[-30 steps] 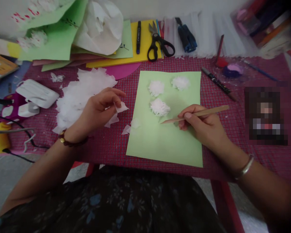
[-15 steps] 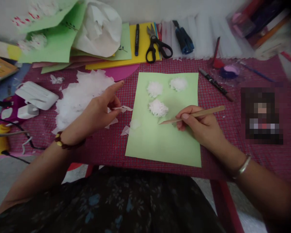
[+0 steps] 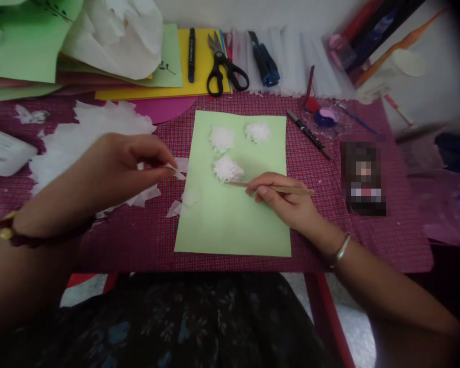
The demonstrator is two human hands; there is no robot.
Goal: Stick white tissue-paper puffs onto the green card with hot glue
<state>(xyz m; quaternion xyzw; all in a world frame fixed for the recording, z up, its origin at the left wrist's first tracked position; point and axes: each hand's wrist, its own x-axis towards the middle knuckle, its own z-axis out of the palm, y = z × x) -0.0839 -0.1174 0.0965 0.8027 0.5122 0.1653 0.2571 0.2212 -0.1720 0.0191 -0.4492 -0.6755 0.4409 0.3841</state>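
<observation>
Seen from the middle of the green sheet [image 3: 230,225], which lies on the checked tablecloth [image 3: 138,255], the person's 2 hands are apart from each other. At 9 o'clock, the left hand [image 3: 115,161] pinches a small white paper scrap [image 3: 177,172] between thumb and finger, beside the sheet's left edge. At 3 o'clock, the right hand [image 3: 281,199] grips a thin wooden stick [image 3: 299,190] like a pencil, its tip pointing toward 9 o'clock. On the sheet sit 3 ruffled white flowers: 1 at 11 o'clock [image 3: 221,139], 1 at 1 o'clock [image 3: 258,132] and 1 just above the middle [image 3: 227,168], with the stick's tip at its lower edge (whether they touch cannot be told). Between 8 and 9 o'clock, loose pieces of white paper [image 3: 174,208] lie at the sheet's edge, and a spread pile of white paper [image 3: 95,120] reaches out behind the left hand. Black-handled scissors [image 3: 222,61] lie at 12 o'clock, a marker [image 3: 191,53] at 11 o'clock, and a dark pen [image 3: 308,135] at 2 o'clock.
</observation>
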